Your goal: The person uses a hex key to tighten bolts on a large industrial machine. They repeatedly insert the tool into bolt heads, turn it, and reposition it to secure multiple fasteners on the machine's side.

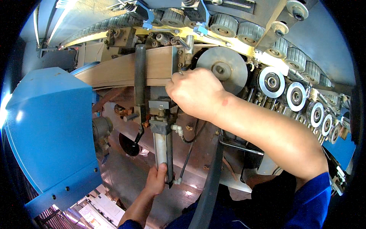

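My left hand (155, 181) is wrapped round the lower end of an upright pneumatic cylinder (161, 147), thumb against its side. A white elbow fitting (177, 130) with a black hose sits by the cylinder's upper end. Higher up, my right hand (196, 89) is closed, knuckles up, at the right end of a wood-coloured strip (114, 70). Its fingertips are hidden, so what they grip cannot be made out. A round metal disc (232, 68) stands just behind and right of that hand. Left of it, a dark upright roller (140, 72) stands in front of the strip.
A large blue housing (53, 129) fills the left side. Metal-rimmed rollers (272, 82) run off to the right, below a row of black ribbed wheels (223, 25). A dark bar (212, 183) rises close to my body, and a bent metal rod (242, 149) lies under my right forearm.
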The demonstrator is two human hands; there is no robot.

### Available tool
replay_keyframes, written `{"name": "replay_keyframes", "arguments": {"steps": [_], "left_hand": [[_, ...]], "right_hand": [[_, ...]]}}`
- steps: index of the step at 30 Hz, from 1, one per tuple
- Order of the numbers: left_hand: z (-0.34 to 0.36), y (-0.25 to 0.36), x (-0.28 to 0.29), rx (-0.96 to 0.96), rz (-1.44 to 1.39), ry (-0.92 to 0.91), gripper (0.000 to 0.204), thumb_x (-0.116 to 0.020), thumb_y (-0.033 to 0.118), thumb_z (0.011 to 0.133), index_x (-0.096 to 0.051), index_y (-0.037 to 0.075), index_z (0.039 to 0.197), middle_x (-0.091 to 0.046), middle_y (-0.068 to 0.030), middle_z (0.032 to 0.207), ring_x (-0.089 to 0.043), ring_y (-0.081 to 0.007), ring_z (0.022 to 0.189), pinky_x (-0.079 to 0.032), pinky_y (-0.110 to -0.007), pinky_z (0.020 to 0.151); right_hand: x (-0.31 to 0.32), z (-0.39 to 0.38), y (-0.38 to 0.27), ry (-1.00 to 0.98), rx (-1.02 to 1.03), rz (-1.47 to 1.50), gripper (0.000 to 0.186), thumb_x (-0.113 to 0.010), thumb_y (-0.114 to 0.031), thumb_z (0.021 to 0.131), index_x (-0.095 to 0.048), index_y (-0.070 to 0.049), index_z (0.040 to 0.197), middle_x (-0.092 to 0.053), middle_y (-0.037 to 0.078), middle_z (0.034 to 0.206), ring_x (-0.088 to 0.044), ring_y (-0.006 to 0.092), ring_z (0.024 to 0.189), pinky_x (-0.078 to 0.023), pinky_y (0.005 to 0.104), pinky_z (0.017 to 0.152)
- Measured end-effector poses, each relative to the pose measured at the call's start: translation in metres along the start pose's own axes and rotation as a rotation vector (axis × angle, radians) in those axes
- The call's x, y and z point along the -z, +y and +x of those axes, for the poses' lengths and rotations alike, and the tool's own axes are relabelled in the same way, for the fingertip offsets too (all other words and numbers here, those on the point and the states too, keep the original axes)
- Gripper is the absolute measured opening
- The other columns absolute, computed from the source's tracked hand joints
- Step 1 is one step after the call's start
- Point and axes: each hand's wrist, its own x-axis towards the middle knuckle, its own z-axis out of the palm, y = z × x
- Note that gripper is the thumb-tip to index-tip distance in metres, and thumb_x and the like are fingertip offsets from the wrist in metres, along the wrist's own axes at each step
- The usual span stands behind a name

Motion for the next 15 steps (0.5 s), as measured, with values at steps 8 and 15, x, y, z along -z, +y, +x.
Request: {"name": "replay_keyframes", "arguments": {"steps": [8, 15], "left_hand": [[0.005, -0.011, 0.003, -0.018, 0.004, -0.030, 0.068, -0.043, 0.065, 0.105, -0.065, 0.002, 0.097, -0.069, -0.0058, 0.078, -0.065, -0.0152, 0.070, -0.052, -0.032, 0.062], [0.003, 0.000, 0.008, 0.070, 0.062, -0.079, 0.063, -0.043, 0.061, 0.107, -0.062, 0.001, 0.104, -0.069, -0.0065, 0.082, -0.067, -0.0160, 0.073, -0.053, -0.032, 0.064]], "right_hand": [[0.002, -0.001, -0.004, -0.107, -0.072, 0.022, 0.012, -0.065, -0.012, 0.081, -0.076, -0.007, 0.082, -0.077, 0.013, 0.084, -0.077, 0.0295, 0.078, -0.061, 0.0421, 0.065], [-0.002, -0.009, -0.012, 0.011, -0.133, 0.013, 0.011, -0.064, -0.012, 0.083, -0.072, -0.004, 0.084, -0.075, 0.014, 0.082, -0.077, 0.0296, 0.077, -0.061, 0.0401, 0.064]]}}
